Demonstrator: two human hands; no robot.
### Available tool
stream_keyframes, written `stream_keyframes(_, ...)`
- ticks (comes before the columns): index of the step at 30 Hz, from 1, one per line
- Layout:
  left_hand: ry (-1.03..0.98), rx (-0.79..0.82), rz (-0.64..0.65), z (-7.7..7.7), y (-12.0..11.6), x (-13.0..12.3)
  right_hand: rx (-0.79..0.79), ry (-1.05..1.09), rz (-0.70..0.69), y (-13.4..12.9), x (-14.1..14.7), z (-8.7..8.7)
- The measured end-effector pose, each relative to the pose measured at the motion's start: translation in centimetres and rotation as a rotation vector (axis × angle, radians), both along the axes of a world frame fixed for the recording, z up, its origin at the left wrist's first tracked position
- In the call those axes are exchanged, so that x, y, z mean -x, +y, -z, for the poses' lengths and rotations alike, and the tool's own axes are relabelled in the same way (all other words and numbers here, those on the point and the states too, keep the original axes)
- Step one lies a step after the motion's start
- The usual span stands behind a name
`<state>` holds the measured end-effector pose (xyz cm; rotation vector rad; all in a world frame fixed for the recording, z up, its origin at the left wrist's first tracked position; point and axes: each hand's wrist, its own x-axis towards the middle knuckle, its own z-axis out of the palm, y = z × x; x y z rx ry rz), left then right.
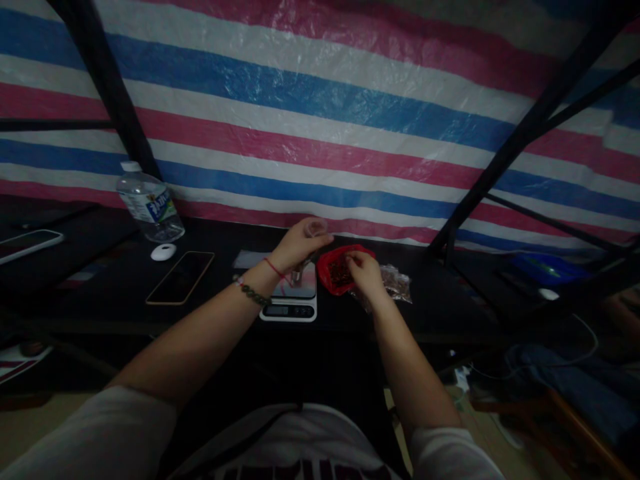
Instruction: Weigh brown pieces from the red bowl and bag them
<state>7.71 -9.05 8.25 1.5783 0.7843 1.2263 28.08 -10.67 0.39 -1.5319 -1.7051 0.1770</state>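
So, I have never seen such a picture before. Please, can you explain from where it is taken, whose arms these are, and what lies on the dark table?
There is one picture, taken by a camera worn on a person's head, looking forward and down, so both arms belong to the wearer. The left hand holds a small clear container above a white kitchen scale. The right hand reaches into a red bag of small dark pieces; what they are is too dim to tell. A clear plastic bag lies beside it. Further left on the black table are a phone, a small white object and a water bottle. Behind hangs a striped tarpaulin.
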Motion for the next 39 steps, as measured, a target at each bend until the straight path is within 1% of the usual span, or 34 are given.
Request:
stream_keyframes(1, 0.006, 0.041, -0.009, 0.2, -0.3, 1.5, 0.015, 0.007, -0.067, -0.1, 1.2, 0.1)
stream_keyframes(3, 0.007, 0.1, -0.085, 1.5, -0.5, 4.5, 0.025, 0.005, -0.155, -0.3, 3.6, 0.5)
stream_keyframes(6, -0.041, 0.126, -0.232, 4.4, -0.5, 8.2, 0.051, 0.019, -0.241, -0.2, 6.7, 1.1)
stream_keyframes(8, -0.092, 0.104, -0.319, 6.3, -0.4, 10.0, 0.101, 0.044, -0.275, 0.0, 8.1, 1.4)
stream_keyframes(9, -0.099, 0.109, -0.343, 7.1, -0.3, 10.7, 0.13, 0.057, -0.284, 0.1, 8.6, 1.4)
stream_keyframes(12, -0.076, 0.15, -0.374, 8.7, -0.5, 12.0, 0.183, 0.074, -0.299, 0.6, 9.7, 1.5)
stream_keyframes(16, -0.039, 0.151, -0.363, 9.7, -0.4, 13.2, 0.18, 0.051, -0.315, 1.4, 10.3, 1.9)
stream_keyframes(18, -0.023, 0.136, -0.367, 10.2, -0.2, 13.9, 0.179, 0.054, -0.3, 1.8, 10.4, 2.2)
stream_keyframes(21, 0.001, 0.138, -0.392, 10.9, 0.3, 14.7, 0.15, 0.066, -0.27, 2.0, 10.4, 2.0)
stream_keyframes(24, 0.007, 0.155, -0.409, 11.7, 0.5, 14.9, 0.106, 0.065, -0.24, 1.9, 10.3, 0.9)
stream_keyframes(28, 0.035, 0.201, -0.437, 12.7, 0.5, 14.2, 0.035, 0.05, -0.197, 1.3, 10.1, -1.2)
stream_keyframes(31, 0.057, 0.162, -0.461, 13.3, 0.4, 13.7, 0.0, 0.053, -0.17, 0.8, 10.0, -1.9)
stream_keyframes(34, 0.053, 0.105, -0.44, 13.6, 0.3, 13.7, -0.01, 0.07, -0.153, 0.3, 9.9, -1.6)
stream_keyframes(39, 0.124, 0.026, -0.363, 14.1, 0.0, 13.7, 0.019, 0.077, -0.158, 0.0, 9.8, 0.0)
